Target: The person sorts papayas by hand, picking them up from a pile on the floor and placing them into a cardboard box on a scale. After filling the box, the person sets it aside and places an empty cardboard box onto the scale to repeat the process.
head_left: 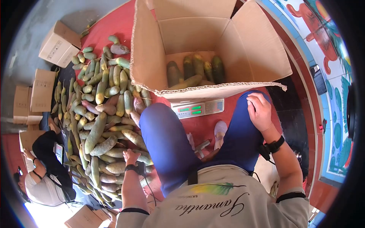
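Here, a big cardboard box point(213, 34) stands open on a scale point(197, 109). Only the scale's front edge with green numbers peeks out from under the box, and the numbers are too small to read. Inside the box, at the bottom, lie a few green gourds point(194, 70). The box's near wall hides their lower ends.

To the left of the box is a big pile of gourds point(99, 114) on the floor. The left hand point(131, 156) is down on the near edge of that pile, on top of a pale gourd point(116, 167). Its fingers point away and are hidden, so I cannot tell if they grip the gourd or just touch it.

The right hand point(260, 110) rests on the person's blue knee point(243, 129), just in front of the box. Its fingers are loose and hold nothing.

Far left of the box, past the pile, another person point(45, 178) sits low, partly cut off by the dark edge of the view.
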{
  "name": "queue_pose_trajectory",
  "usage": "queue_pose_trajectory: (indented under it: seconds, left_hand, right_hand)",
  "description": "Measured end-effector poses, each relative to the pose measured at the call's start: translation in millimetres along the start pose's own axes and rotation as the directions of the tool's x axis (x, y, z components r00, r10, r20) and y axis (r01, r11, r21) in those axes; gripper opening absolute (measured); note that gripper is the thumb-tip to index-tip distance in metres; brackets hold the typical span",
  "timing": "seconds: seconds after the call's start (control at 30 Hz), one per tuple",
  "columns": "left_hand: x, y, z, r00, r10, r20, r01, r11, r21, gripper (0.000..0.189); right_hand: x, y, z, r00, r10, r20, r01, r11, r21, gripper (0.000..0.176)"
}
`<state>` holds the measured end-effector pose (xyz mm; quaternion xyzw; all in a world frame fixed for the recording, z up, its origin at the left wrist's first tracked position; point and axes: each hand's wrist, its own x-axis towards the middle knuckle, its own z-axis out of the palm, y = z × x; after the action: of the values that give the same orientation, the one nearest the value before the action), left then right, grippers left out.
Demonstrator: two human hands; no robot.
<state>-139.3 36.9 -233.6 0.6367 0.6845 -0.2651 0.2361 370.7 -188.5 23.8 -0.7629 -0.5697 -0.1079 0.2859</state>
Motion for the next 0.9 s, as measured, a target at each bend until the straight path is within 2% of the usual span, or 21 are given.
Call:
queue_pose_trajectory:
  seconds: [0.1, 0.13, 0.17, 0.23, 0.27, 0.3, 0.33, 0.4, 0.43, 0.5, 0.53, 0.57, 0.63, 0.7, 0.77, 0.83, 0.87, 0.9]
  left_hand:
    - [15, -24, 26, 0.995, 0.096, -0.027, -0.096, 0.995, -0.007, 0.078]
    - [12, -25, 27, 0.997, 0.076, -0.010, -0.076, 0.967, -0.245, 0.076]
    - [9, -23, 28, 0.998, 0.066, 0.012, -0.053, 0.882, -0.468, 0.075]
    - [-1, -23, 34, 0.981, 0.149, -0.125, -0.189, 0.886, -0.424, 0.074]
    - [11, -33, 45, 0.972, 0.204, -0.118, -0.232, 0.916, -0.328, 0.074]
    - [24, -45, 62, 0.959, 0.263, -0.109, -0.285, 0.878, -0.384, 0.076]
    - [1, -29, 47, 0.979, 0.182, -0.097, -0.202, 0.944, -0.263, 0.077]
    - [0, -33, 52, 0.961, 0.276, -0.011, -0.275, 0.954, -0.121, 0.069]
    - [11, -41, 64, 0.961, 0.276, 0.017, -0.275, 0.960, -0.050, 0.067]
    - [-7, -34, 59, 0.969, 0.247, -0.027, -0.248, 0.968, -0.046, 0.065]
    - [-3, -34, 63, 0.968, 0.252, 0.002, -0.252, 0.967, 0.028, 0.061]
    - [21, -50, 81, 0.932, 0.362, 0.023, -0.363, 0.930, 0.056, 0.054]
    - [29, -58, 90, 0.894, 0.448, -0.020, -0.445, 0.891, 0.085, 0.048]
    - [30, -57, 90, 0.890, 0.456, -0.024, -0.453, 0.888, 0.079, 0.047]
    - [29, -55, 80, 0.892, 0.450, -0.047, -0.449, 0.893, 0.029, 0.051]
    - [-12, -34, 42, 0.983, 0.179, 0.026, -0.179, 0.984, -0.020, 0.035]
    - [-27, -26, 26, 0.993, 0.112, -0.036, -0.115, 0.989, -0.098, 0.061]
    - [-30, -31, 17, 0.992, 0.122, -0.044, -0.125, 0.988, -0.094, 0.061]
  right_hand:
    - [0, 1, 1, 1.000, -0.004, -0.014, 0.004, 1.000, 0.003, 0.010]
    - [0, 1, 2, 0.999, -0.014, -0.030, 0.015, 1.000, 0.017, 0.011]
    - [0, 1, 2, 0.999, -0.024, -0.049, 0.025, 0.999, 0.027, 0.011]
    - [-1, 0, 0, 0.999, -0.005, -0.041, 0.005, 1.000, -0.002, 0.011]
    - [-2, 1, 0, 0.999, 0.001, -0.037, -0.001, 1.000, 0.010, 0.011]
    - [-3, 3, 0, 0.999, 0.008, -0.034, -0.007, 1.000, 0.019, 0.010]
    - [-4, 3, -1, 1.000, 0.023, -0.022, -0.023, 1.000, 0.014, 0.010]
    - [-5, 3, -2, 0.999, 0.028, -0.024, -0.027, 0.999, 0.017, 0.011]
    - [-6, 3, -3, 0.999, 0.029, -0.034, -0.028, 0.999, 0.030, 0.010]
    - [-7, 4, -3, 0.997, 0.018, -0.070, -0.014, 0.999, 0.051, 0.010]
    - [-8, 5, -3, 0.997, 0.012, -0.074, -0.008, 0.998, 0.061, 0.010]
    - [-10, 6, -4, 0.997, 0.009, -0.077, -0.003, 0.998, 0.070, 0.011]
    - [-12, 10, -5, 0.995, -0.007, -0.101, 0.016, 0.995, 0.096, 0.011]
    - [-14, 11, -5, 0.994, -0.015, -0.110, 0.025, 0.995, 0.097, 0.012]
    - [-17, 12, -6, 0.992, -0.009, -0.125, 0.021, 0.995, 0.099, 0.012]
    - [-18, 13, -7, 0.991, -0.007, -0.137, 0.022, 0.994, 0.109, 0.012]
    - [-18, 14, -6, 0.988, -0.004, -0.156, 0.023, 0.993, 0.120, 0.009]
    - [-19, 14, -6, 0.985, -0.003, -0.174, 0.026, 0.991, 0.132, 0.007]
